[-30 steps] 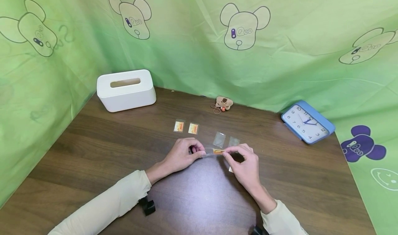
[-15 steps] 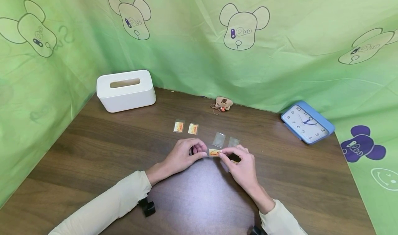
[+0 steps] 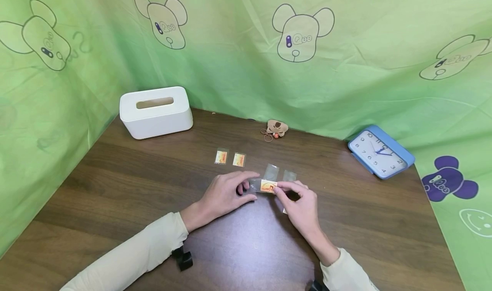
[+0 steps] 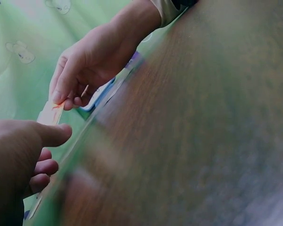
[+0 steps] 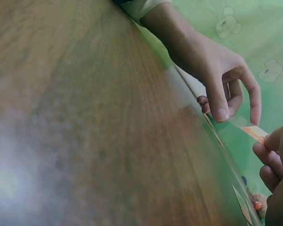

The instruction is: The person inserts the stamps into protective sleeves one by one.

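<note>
My right hand (image 3: pixel 301 203) pinches the right end of a small clear plastic bag (image 3: pixel 255 185), above the table. An orange and yellow card (image 3: pixel 267 186) shows in the half of the bag near those fingers. Around the bag's clear left end, my left hand (image 3: pixel 226 192) has thumb and forefinger spread apart, not pinching it. The left wrist view also shows the right hand (image 4: pixel 92 61) gripping the card end. In the right wrist view the left hand (image 5: pixel 207 61) has its thumb and forefinger separated. A pale corner (image 3: pixel 285 210) peeks out beneath the right hand.
Two bagged cards, one left (image 3: pixel 221 156) and one right (image 3: pixel 238 159), lie beyond the left hand. Two clear bags (image 3: pixel 272 171) (image 3: pixel 290 175) lie behind the held one. Farther back are a white tissue box (image 3: pixel 157 116), a plush keychain (image 3: pixel 277 127) and a blue clock (image 3: pixel 380 151).
The left thumb and forefinger have parted from the bag's clear end. The right hand has shifted slightly left, and the bag now tilts with its card face more visible.
</note>
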### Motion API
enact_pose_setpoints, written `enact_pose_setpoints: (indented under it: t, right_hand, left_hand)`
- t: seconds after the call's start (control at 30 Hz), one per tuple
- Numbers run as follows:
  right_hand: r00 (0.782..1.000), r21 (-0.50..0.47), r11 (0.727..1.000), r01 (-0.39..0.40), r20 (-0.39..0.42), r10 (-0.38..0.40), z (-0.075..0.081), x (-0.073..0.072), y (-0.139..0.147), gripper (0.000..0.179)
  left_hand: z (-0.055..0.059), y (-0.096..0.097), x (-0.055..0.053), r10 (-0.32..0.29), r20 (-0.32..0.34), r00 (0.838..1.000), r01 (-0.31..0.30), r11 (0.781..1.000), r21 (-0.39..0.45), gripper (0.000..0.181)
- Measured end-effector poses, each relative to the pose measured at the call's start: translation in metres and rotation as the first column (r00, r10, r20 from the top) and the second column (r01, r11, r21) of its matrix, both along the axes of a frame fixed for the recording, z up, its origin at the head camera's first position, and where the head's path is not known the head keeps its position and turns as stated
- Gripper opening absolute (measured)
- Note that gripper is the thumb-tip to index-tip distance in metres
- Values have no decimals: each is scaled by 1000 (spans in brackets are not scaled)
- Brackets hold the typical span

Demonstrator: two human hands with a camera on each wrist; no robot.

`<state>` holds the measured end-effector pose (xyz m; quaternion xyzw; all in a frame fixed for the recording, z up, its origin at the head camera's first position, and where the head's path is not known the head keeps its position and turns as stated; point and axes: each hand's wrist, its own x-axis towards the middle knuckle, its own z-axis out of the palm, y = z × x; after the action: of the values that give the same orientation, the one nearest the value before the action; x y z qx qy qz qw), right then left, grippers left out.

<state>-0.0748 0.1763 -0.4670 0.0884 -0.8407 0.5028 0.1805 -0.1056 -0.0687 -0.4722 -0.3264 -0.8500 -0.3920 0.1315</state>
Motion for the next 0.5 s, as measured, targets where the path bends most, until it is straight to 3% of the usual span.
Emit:
enact_pose_setpoints:
  t: [0.5]
  right_hand:
    - [998, -28, 999, -34, 44, 35, 0, 4, -3, 17]
  left_hand:
    - [-2, 1, 1, -22, 4, 1000, 22, 998, 52, 46]
